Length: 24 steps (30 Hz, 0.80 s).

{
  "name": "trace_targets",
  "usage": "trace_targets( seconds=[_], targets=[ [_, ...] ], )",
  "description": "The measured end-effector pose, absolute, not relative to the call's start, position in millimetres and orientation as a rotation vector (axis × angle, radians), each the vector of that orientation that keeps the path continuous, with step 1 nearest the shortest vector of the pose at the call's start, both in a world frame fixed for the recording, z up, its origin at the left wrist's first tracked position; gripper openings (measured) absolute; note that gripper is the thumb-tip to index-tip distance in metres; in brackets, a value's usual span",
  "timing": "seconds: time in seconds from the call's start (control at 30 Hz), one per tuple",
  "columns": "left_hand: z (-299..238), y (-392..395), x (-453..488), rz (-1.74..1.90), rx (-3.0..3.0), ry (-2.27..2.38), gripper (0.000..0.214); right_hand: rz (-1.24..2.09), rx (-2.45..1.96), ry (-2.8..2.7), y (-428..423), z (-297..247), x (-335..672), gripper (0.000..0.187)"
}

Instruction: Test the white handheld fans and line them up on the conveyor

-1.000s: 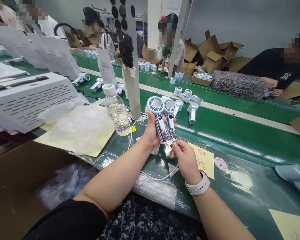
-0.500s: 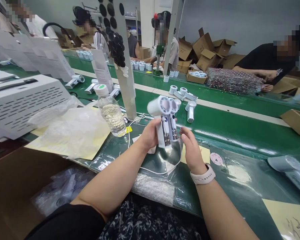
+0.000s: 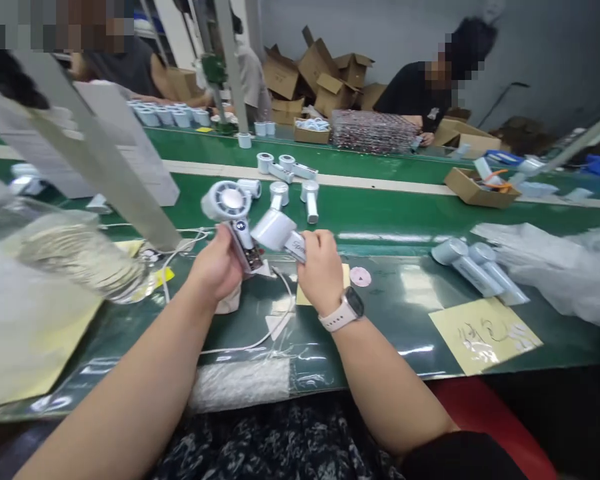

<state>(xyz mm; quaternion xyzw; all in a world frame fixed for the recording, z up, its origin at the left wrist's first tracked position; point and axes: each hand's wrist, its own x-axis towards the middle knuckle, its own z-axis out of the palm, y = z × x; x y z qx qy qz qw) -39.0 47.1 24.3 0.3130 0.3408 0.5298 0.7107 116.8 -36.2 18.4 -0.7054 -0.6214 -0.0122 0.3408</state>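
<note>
My left hand [image 3: 213,263] grips the metal-and-white handle of a small handheld fan [image 3: 227,203], whose round grilled head points up and away from me. My right hand [image 3: 323,263] is closed around the handle of a second handheld fan [image 3: 273,229], and its white head tilts toward the first fan. The two fans are close together but apart. A white cable [image 3: 245,348] runs on the mat under my hands. A white smartwatch [image 3: 344,311] sits on my right wrist.
A green conveyor belt [image 3: 380,217] carries several white fan parts ahead of my hands. A water bottle [image 3: 80,257] lies close to the camera at left. Pale blue cylinders [image 3: 467,270] and a yellow note [image 3: 485,335] are on the right. Co-workers and cardboard boxes stand beyond.
The two fans, earlier held together in my left hand, are now separated, one in each hand. My view has swung to the right, shifting the whole scene left.
</note>
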Motion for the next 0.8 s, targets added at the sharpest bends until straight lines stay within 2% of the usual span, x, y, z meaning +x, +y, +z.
trace_targets(
  seconds=[0.13, 0.23, 0.3, 0.43, 0.53, 0.63, 0.73, 0.8],
  targets=[
    [37.9, 40.2, -33.0, 1.195, 0.714, 0.799, 0.034, -0.119, -1.945, -1.697, -37.2, 27.9, 115.6, 0.037],
    [38.5, 39.9, -30.2, 1.201, 0.770, 0.801, 0.029, -0.166, -1.899, -1.736, -38.6, 33.1, 117.5, 0.036],
    [36.5, 41.8, -29.4, 1.208, 0.811, 0.802, 0.026, -0.166, -1.874, -1.751, -39.9, 35.2, 118.0, 0.037],
    [33.5, 45.5, -32.6, 1.203, 0.824, 0.836, 0.031, -0.083, -1.871, -1.765, -39.0, 34.0, 115.5, 0.039],
    [34.2, 46.4, -38.9, 1.161, 0.817, 0.832, 0.026, 0.173, -1.774, -1.642, -31.1, 27.4, 115.5, 0.046],
    [37.3, 41.2, -45.2, 1.113, 0.778, 0.805, 0.009, 0.642, -1.516, -1.345, -22.5, 20.5, 118.7, 0.046],
    [41.3, 28.7, -48.4, 1.068, 0.801, 0.739, 0.043, 1.002, -1.221, -1.055, -22.8, 19.4, 120.1, 0.035],
    [42.7, 20.3, -48.8, 1.041, 0.838, 0.688, 0.049, 1.136, -1.065, -0.952, -28.6, 22.0, 119.1, 0.032]
  ],
)
